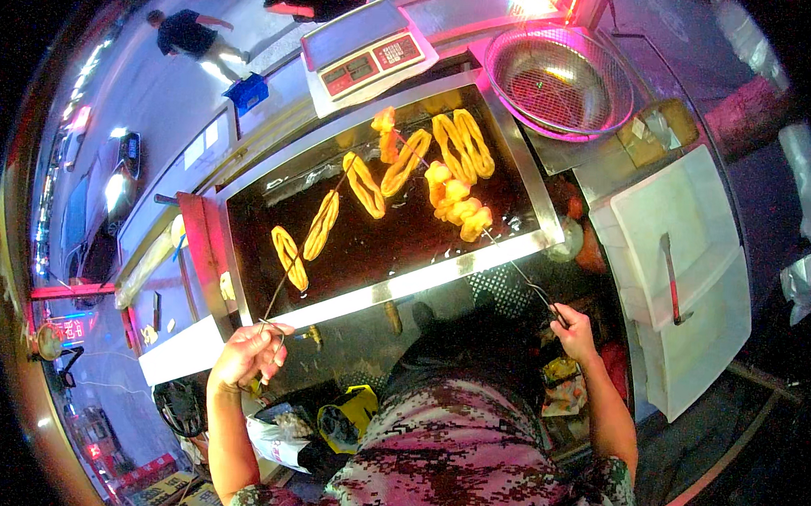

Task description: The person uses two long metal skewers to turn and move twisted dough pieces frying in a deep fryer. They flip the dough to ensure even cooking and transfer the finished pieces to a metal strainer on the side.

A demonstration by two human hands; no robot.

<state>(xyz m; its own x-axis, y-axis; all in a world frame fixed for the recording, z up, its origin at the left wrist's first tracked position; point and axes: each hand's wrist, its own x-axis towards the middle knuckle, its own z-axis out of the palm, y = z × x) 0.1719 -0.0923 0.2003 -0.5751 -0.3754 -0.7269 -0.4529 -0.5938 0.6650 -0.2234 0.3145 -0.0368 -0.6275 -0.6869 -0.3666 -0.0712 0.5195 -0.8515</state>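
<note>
The left hand point(252, 357), lower left, grips a dark rod point(280, 293); the right hand point(575, 334), right of centre, grips a metal rod point(521, 274). Both rods cross the central vat's rim point(390, 294) toward golden dough pieces point(365, 186) inside. A scale point(367, 57) stands top centre, a mesh basket point(558, 83) upper right.
</note>
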